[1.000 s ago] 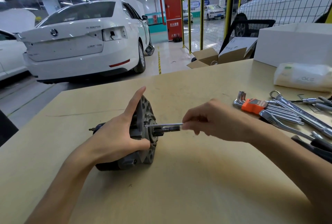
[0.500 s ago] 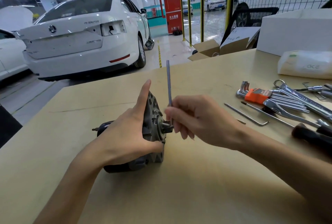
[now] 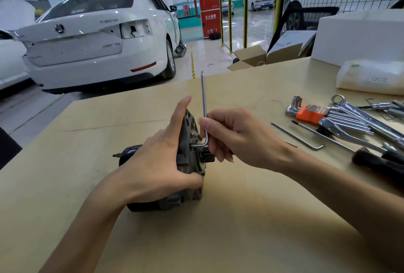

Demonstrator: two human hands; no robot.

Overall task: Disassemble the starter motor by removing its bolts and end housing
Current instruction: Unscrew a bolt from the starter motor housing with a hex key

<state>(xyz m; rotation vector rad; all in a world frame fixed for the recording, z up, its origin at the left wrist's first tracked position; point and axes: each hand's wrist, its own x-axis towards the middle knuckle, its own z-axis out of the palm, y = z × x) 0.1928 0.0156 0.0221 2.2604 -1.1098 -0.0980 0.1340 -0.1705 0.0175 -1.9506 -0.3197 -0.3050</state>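
Steel, bent into an L, one slim hex key (image 3: 204, 106) is standing upright, its short leg entering the ribbed grey end housing (image 3: 189, 132) of the single dark cylindrical starter motor (image 3: 153, 203), which is lying on its side on the tan wooden table (image 3: 240, 229). The right hand (image 3: 238, 139) is pinching the key's long leg; the left hand (image 3: 157, 163) is gripping the motor, forefinger straight. Another loose hex key (image 3: 297, 138) is lying near the orange-holdered key set (image 3: 314, 114).

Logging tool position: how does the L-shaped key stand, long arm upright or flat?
Upright. The L-shaped key has its long arm pointing up, pinched by the right hand; its short arm runs sideways into the starter motor.
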